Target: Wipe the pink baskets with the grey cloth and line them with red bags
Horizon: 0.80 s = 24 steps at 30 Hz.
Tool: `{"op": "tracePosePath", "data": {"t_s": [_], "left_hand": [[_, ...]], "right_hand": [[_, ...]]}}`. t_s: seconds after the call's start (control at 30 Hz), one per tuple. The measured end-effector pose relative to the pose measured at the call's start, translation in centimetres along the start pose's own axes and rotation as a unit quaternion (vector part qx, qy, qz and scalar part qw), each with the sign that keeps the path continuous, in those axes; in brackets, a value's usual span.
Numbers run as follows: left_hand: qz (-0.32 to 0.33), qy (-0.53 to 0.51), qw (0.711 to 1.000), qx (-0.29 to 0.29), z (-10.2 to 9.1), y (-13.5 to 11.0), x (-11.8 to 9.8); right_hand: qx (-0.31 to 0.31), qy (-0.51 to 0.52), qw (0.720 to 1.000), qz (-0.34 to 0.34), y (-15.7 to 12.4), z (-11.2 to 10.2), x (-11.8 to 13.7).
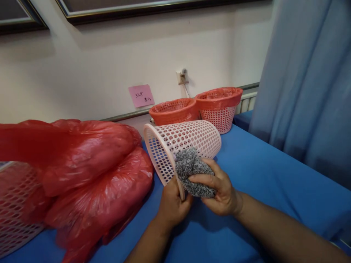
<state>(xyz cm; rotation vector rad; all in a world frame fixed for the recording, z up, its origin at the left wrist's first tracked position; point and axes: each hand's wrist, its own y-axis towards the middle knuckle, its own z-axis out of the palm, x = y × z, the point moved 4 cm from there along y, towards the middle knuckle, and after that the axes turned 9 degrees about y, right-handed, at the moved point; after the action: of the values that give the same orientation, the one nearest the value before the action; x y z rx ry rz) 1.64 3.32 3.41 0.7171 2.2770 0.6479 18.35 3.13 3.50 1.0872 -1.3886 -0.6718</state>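
Observation:
A pale pink perforated plastic basket is tipped on its side, its open mouth facing left and toward me. My left hand grips the near part of its rim, fingers inside and thumb outside. In my right hand is a bunched grey fluffy cloth, pressed against the basket's outer side close to the rim. The fingers are wrapped round the cloth. Below the basket lies a blue sheet.
Red plastic bags, full and bulging, lie on the left, partly over another pink basket. Two lined baskets stand behind: one and its right neighbour. A wall socket, pink note and blue curtain are near.

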Motion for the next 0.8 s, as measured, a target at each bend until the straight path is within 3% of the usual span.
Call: {"op": "tracePosePath", "data": {"t_s": [0.13, 0.23, 0.3, 0.37, 0.43, 0.47, 0.5, 0.57, 0.63, 0.7, 0.77, 0.8], "left_hand": [[-0.035, -0.037, 0.993, -0.103, -1.6, -0.2, 0.4], [-0.055, -0.028, 0.992, -0.112, -1.8, -0.6, 1.2], [-0.066, -0.015, 0.991, -0.118, -1.7, -0.8, 1.6], [-0.062, -0.002, 0.991, -0.118, -1.5, -0.9, 1.7], [-0.048, 0.010, 0.993, -0.108, -1.2, -0.9, 1.5], [-0.041, 0.014, 0.994, -0.101, -1.0, -0.8, 1.4], [-0.037, 0.018, 0.995, -0.094, -0.8, -0.8, 1.3], [-0.037, 0.023, 0.995, -0.086, -0.5, -0.7, 1.2], [-0.034, 0.019, 0.996, -0.076, -0.3, -0.7, 1.1], [-0.017, 0.001, 0.998, -0.064, -0.1, -0.7, 0.9], [0.004, -0.020, 0.998, -0.055, -0.1, -0.7, 0.6], [0.009, -0.023, 0.998, -0.052, -0.1, -0.7, 0.6]], "right_hand": [[0.028, -0.035, 0.999, -0.004, -0.3, 0.4, -0.8], [-0.091, -0.083, 0.988, 0.093, -0.4, -1.4, -3.5], [-0.232, -0.102, 0.949, 0.189, -0.6, -4.0, -6.2], [-0.356, -0.069, 0.887, 0.286, -1.1, -6.5, -8.9], [-0.429, 0.003, 0.829, 0.358, -1.5, -7.9, -10.9], [-0.440, 0.028, 0.815, 0.376, -1.6, -8.1, -11.4], [-0.436, 0.032, 0.816, 0.378, -1.6, -8.0, -11.4], [-0.377, -0.011, 0.863, 0.336, -1.1, -7.1, -9.9], [-0.247, -0.054, 0.935, 0.247, -0.5, -4.9, -7.1], [-0.088, -0.036, 0.985, 0.142, -0.2, -2.0, -4.0], [0.018, 0.006, 0.998, 0.067, -0.4, 0.1, -1.5], [0.038, 0.017, 0.998, 0.049, -0.5, 0.5, -1.0]]}}
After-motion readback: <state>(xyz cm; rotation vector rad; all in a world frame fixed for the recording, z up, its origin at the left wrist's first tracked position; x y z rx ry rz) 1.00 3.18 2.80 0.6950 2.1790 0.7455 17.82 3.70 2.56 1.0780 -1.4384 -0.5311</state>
